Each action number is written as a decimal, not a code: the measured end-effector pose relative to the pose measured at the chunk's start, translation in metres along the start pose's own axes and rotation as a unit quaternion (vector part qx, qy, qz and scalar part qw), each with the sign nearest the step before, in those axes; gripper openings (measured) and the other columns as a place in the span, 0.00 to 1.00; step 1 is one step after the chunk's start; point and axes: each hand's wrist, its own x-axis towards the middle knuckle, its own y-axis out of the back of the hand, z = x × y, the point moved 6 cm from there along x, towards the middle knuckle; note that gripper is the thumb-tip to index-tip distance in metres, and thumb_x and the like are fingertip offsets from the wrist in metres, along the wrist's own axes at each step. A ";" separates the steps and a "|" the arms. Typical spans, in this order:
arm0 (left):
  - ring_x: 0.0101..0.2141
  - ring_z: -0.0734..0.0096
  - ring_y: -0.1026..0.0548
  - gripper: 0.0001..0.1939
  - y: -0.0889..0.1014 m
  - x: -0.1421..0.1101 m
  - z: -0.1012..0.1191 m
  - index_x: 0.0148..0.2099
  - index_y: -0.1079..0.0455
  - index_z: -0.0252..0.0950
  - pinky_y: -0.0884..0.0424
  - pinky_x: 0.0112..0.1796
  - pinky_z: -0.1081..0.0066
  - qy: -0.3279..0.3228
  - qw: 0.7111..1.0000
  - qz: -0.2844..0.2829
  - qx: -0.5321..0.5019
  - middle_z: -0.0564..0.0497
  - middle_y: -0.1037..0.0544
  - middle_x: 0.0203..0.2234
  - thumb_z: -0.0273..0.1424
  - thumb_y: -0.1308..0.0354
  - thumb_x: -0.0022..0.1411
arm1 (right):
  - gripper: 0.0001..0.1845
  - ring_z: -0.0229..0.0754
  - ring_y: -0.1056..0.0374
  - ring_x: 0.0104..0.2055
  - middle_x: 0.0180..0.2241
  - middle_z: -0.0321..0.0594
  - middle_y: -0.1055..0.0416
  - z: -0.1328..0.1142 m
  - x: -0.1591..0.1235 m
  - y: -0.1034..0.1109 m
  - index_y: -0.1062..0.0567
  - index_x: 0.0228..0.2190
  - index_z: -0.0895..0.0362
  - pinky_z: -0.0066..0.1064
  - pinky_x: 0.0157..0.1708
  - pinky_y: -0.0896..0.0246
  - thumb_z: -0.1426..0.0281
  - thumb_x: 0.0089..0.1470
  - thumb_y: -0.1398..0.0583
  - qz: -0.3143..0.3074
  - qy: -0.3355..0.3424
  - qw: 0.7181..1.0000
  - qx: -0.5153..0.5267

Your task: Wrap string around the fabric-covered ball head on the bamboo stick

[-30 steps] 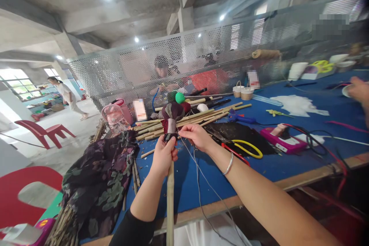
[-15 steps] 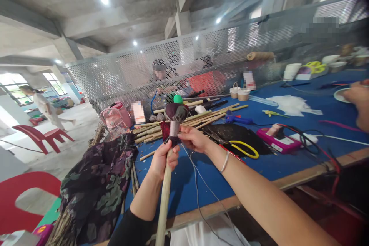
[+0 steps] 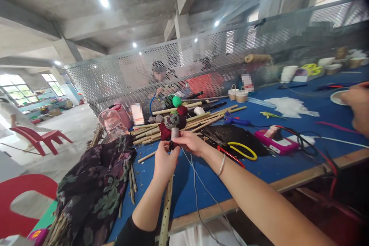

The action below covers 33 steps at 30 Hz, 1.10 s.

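In front of me is a pale stick (image 3: 165,217) with a row of small dark dots along it. Its top carries a fabric-wrapped bundle (image 3: 173,121) in grey, green and dark red, bound below by a grey wrapped neck (image 3: 175,133). My left hand (image 3: 165,163) is closed round the stick just under that neck. Close by, my right hand (image 3: 190,142) pinches at the neck; what its fingertips hold is hidden. Thin grey cord (image 3: 194,177) hangs from there towards my lap. Dark red cloth (image 3: 165,132) shows left of the neck.
Thin bamboo sticks (image 3: 213,117), yellow-handled scissors (image 3: 243,150), a blue glue gun (image 3: 236,120) and a magenta power strip (image 3: 273,145) lie on the blue table. Dark floral cloth (image 3: 95,188) drapes at left. A mesh panel (image 3: 115,78) stands behind. Another person's hand (image 3: 359,103) is at right.
The stick has turned and its bundle has tipped away from me, showing more colours and the dotted side. My left hand's grip has shifted. The walking person at left has moved further left.
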 end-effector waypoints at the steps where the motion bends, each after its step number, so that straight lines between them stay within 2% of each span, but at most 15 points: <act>1: 0.11 0.81 0.37 0.18 0.001 0.001 0.000 0.35 0.40 0.36 0.43 0.12 0.79 -0.007 1.000 0.003 0.007 0.56 0.30 0.20 0.39 0.38 0.47 | 0.13 0.26 0.57 0.12 0.13 0.27 0.43 -0.002 -0.001 -0.002 0.32 0.26 0.61 0.25 0.13 0.66 0.64 0.41 0.37 -0.007 0.016 1.000 -0.009; 4: 0.11 0.80 0.37 0.16 0.004 0.006 -0.001 0.32 0.43 0.36 0.43 0.12 0.79 -0.007 0.999 -0.017 -0.043 0.56 0.30 0.18 0.39 0.39 0.48 | 0.15 0.27 0.57 0.13 0.12 0.26 0.46 -0.007 -0.002 -0.001 0.32 0.23 0.61 0.24 0.15 0.64 0.61 0.44 0.39 0.002 0.064 0.997 -0.049; 8: 0.12 0.81 0.37 0.20 0.007 0.011 0.002 0.31 0.45 0.36 0.42 0.13 0.79 0.001 0.991 -0.025 -0.129 0.55 0.29 0.19 0.40 0.38 0.46 | 0.16 0.27 0.58 0.13 0.12 0.25 0.50 -0.008 -0.002 0.007 0.35 0.19 0.59 0.24 0.15 0.66 0.60 0.43 0.39 0.029 0.090 0.994 -0.056; 13: 0.11 0.82 0.38 0.22 0.005 0.008 0.006 0.29 0.46 0.36 0.43 0.13 0.79 0.014 0.980 -0.031 -0.196 0.56 0.29 0.19 0.42 0.37 0.44 | 0.15 0.27 0.61 0.12 0.10 0.24 0.53 -0.004 -0.001 0.000 0.36 0.19 0.58 0.24 0.12 0.69 0.62 0.42 0.38 0.008 0.078 0.997 -0.001; 17: 0.11 0.82 0.38 0.21 0.002 0.008 0.005 0.30 0.45 0.36 0.44 0.12 0.79 0.019 0.971 -0.059 -0.232 0.56 0.29 0.19 0.41 0.37 0.44 | 0.15 0.27 0.61 0.11 0.10 0.24 0.53 -0.003 0.000 -0.002 0.36 0.19 0.58 0.24 0.12 0.70 0.62 0.42 0.38 -0.013 0.075 0.997 0.025; 25: 0.12 0.82 0.38 0.21 0.003 0.011 0.002 0.29 0.44 0.35 0.43 0.13 0.79 0.022 0.972 -0.074 -0.222 0.55 0.29 0.20 0.42 0.37 0.44 | 0.16 0.26 0.61 0.11 0.10 0.23 0.54 -0.001 0.001 0.004 0.37 0.20 0.58 0.23 0.11 0.69 0.62 0.42 0.37 -0.026 0.057 0.997 0.042; 28: 0.12 0.84 0.39 0.20 -0.002 0.007 0.004 0.32 0.41 0.34 0.45 0.12 0.81 0.052 0.954 -0.110 -0.276 0.55 0.29 0.21 0.40 0.36 0.44 | 0.17 0.26 0.62 0.11 0.10 0.23 0.53 0.000 0.000 -0.004 0.38 0.21 0.58 0.22 0.11 0.71 0.62 0.40 0.36 -0.055 0.038 0.994 0.081; 31: 0.13 0.85 0.39 0.17 -0.011 -0.001 0.000 0.34 0.37 0.33 0.44 0.12 0.83 0.119 0.920 -0.163 -0.335 0.54 0.30 0.22 0.38 0.38 0.47 | 0.18 0.25 0.65 0.11 0.12 0.22 0.51 0.000 -0.003 -0.008 0.35 0.32 0.57 0.21 0.10 0.73 0.63 0.40 0.36 -0.102 0.014 0.988 0.117; 33: 0.15 0.83 0.35 0.15 -0.016 -0.006 -0.006 0.35 0.35 0.31 0.40 0.14 0.82 0.173 0.905 -0.192 -0.337 0.51 0.29 0.23 0.39 0.41 0.52 | 0.21 0.24 0.66 0.11 0.11 0.22 0.51 0.002 -0.005 -0.007 0.34 0.36 0.58 0.21 0.10 0.74 0.62 0.41 0.36 -0.128 -0.008 0.985 0.120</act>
